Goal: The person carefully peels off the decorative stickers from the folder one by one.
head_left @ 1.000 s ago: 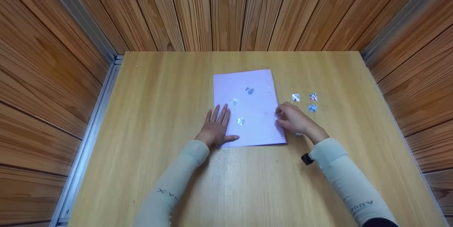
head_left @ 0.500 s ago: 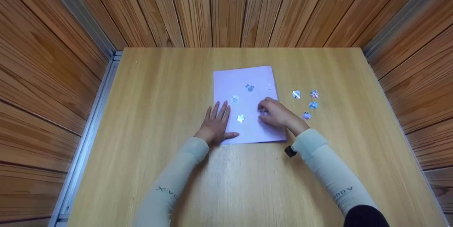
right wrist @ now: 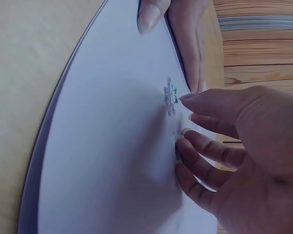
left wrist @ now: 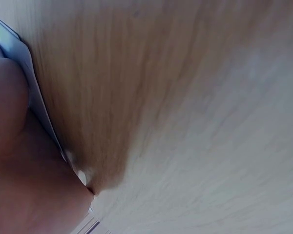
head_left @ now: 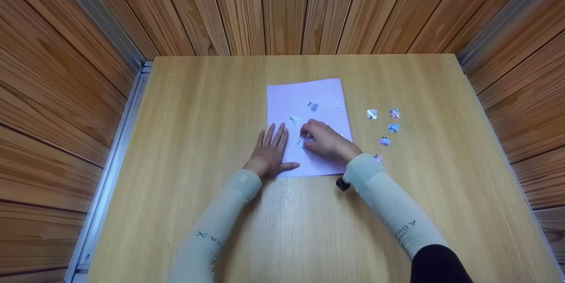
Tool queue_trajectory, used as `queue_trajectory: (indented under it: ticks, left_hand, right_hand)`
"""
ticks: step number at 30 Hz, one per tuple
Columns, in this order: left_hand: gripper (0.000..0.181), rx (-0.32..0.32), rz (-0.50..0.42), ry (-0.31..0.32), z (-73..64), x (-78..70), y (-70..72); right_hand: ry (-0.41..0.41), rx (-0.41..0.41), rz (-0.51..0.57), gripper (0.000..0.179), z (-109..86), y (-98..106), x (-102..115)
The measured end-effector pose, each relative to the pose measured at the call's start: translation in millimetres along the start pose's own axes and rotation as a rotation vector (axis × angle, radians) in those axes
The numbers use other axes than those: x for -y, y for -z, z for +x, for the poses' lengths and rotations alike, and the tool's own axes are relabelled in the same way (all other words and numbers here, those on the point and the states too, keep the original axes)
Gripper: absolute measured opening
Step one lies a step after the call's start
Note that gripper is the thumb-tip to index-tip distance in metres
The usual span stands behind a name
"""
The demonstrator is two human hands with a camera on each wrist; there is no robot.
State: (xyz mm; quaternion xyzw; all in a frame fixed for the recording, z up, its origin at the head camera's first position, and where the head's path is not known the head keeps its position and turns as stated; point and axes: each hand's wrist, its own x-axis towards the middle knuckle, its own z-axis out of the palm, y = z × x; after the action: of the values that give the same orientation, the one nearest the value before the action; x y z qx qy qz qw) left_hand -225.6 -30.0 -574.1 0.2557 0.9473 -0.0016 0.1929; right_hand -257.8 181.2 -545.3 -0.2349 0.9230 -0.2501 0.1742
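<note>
A pale purple booklet lies on the table with shiny stickers on its cover. My left hand rests flat over its left edge, fingers straight and spread, thumb out across the lower cover. Over the middle of the cover is my right hand, its fingers loosely bent. In the right wrist view the thumb tip reaches the edge of a snowflake-shaped sticker, and the other fingertips are close over the cover. Nothing shows between thumb and fingers. Above sit a pale round sticker and a bear-shaped sticker.
Right of the booklet, several small shiny stickers lie on the wooden table; one sticker is partly behind the right sleeve. Wood-panelled walls enclose the back and sides.
My right hand has moved left from the booklet's right edge to the snowflake-shaped sticker, uncovering stickers on the table at right. My left hand stays in place.
</note>
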Motion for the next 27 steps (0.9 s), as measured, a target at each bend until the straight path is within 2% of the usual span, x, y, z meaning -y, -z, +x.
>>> queue_trajectory:
  ticks: [7, 17, 24, 27]
  left_hand:
    - [0.106, -0.002, 0.016, 0.007, -2.2, -0.6, 2.7]
    - [0.106, -0.006, 0.015, -0.001, -4.0, -1.2, 3.3]
    - [0.105, -0.026, 0.031, -0.007, -4.2, -1.0, 2.7]
    - [0.105, -0.016, 0.029, -0.004, -3.3, -0.8, 1.9]
  right_hand:
    - [-0.019, 0.030, -0.017, 0.029, 7.7, -4.5, 3.8]
    - [-0.030, 0.031, -0.028, 0.019, 11.1, -6.6, 5.9]
    - [-0.071, 0.038, -0.011, 0.014, 11.1, -6.6, 5.8]
    - [-0.042, 0.030, -0.021, 0.013, 11.4, -6.1, 5.4]
